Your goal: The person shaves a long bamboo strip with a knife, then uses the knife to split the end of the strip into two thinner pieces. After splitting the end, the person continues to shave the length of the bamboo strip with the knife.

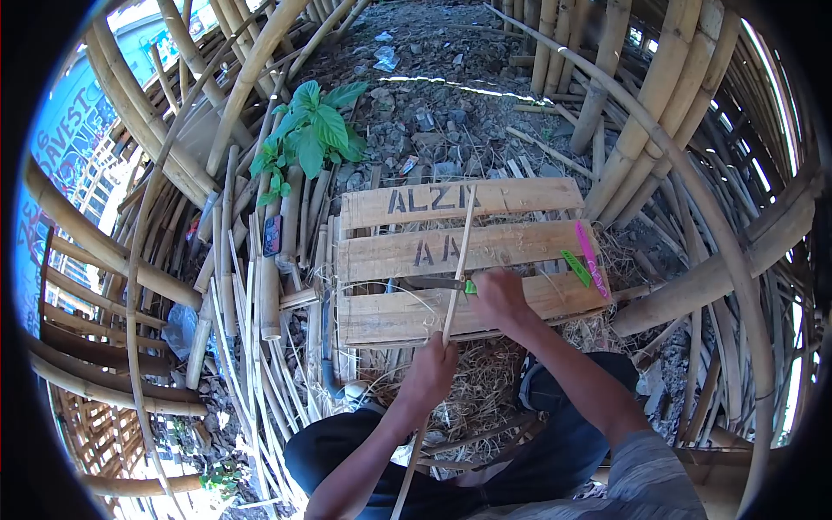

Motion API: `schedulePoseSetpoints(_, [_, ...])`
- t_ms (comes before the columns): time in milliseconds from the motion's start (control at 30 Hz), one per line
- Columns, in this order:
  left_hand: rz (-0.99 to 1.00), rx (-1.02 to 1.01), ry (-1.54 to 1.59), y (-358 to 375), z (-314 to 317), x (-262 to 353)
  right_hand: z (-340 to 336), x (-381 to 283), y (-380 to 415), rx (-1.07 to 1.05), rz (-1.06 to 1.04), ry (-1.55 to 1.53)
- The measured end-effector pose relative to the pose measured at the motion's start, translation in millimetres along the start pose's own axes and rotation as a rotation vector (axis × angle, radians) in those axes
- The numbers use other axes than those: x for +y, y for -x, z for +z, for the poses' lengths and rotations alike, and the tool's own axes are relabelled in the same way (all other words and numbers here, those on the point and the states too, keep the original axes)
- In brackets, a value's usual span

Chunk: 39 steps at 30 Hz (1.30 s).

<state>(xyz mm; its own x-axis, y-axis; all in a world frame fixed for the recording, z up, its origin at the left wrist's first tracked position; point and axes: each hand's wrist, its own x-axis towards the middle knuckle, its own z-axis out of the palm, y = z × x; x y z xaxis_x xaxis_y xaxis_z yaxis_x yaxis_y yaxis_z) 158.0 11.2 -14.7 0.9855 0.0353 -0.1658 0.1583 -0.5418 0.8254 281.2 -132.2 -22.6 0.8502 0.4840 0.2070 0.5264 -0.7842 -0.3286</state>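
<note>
My left hand (429, 374) is closed around a long, thin bamboo strip (463, 247) that slants from my lap up over a slatted wooden crate (381, 322). To its right, my right hand (499, 299) grips a knife (433, 283) by its green handle. The dark blade points left and crosses the strip above my left hand. Black letters mark the crate's upper slats, and pink (586, 243) and green (575, 268) marked strips lie on its right side. Fine shavings are scattered around the crate.
Split bamboo strips (247, 381) and cut poles (270, 303) lie on the left, with a phone (272, 236) on top. A leafy plant (316, 130) grows behind them. Thick bamboo poles (663, 95) stand at the right, and rubble (433, 130) covers the ground beyond the crate.
</note>
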Motion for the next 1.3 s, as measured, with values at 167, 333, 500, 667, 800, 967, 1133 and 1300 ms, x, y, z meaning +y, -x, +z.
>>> schedulePoseSetpoints(167, [0.025, -0.034, 0.124, -3.4, -4.6, -11.3, 4.7, -14.3, 17.2, 0.023, -0.062, -0.005])
schedulePoseSetpoints(333, [-0.030, -0.047, 0.128, -5.0, -12.0, 2.0, 4.9, -8.8, 6.9, 0.016, 0.015, -0.014])
schedulePoseSetpoints(500, [-0.156, -0.118, 0.231, 3.6, -15.4, 3.9, 4.2, 1.3, 4.8, 0.071, -0.046, -0.027])
schedulePoseSetpoints(667, [-0.108, -0.094, 0.189, 0.1, -7.7, -8.9, 18.2, -0.5, 11.5, 0.020, 0.077, -0.088])
schedulePoseSetpoints(800, [-0.364, -0.136, 0.465, -7.4, -8.4, -2.8, 9.6, -2.5, 3.1, -0.026, 0.094, -0.034])
schedulePoseSetpoints(967, [-0.311, -0.286, 0.477, 21.4, -7.9, 11.6, -39.0, 61.4, -24.3, -0.031, 0.584, -0.051])
schedulePoseSetpoints(1133, [-0.249, -0.202, 0.431, 9.2, -28.8, 11.8, -37.9, 40.4, -1.1, 0.060, 0.345, -0.036])
schedulePoseSetpoints(1300, [-0.278, -0.169, 0.665, 3.3, -24.7, 16.4, -45.2, 10.7, 5.6, 0.013, 0.252, -0.040])
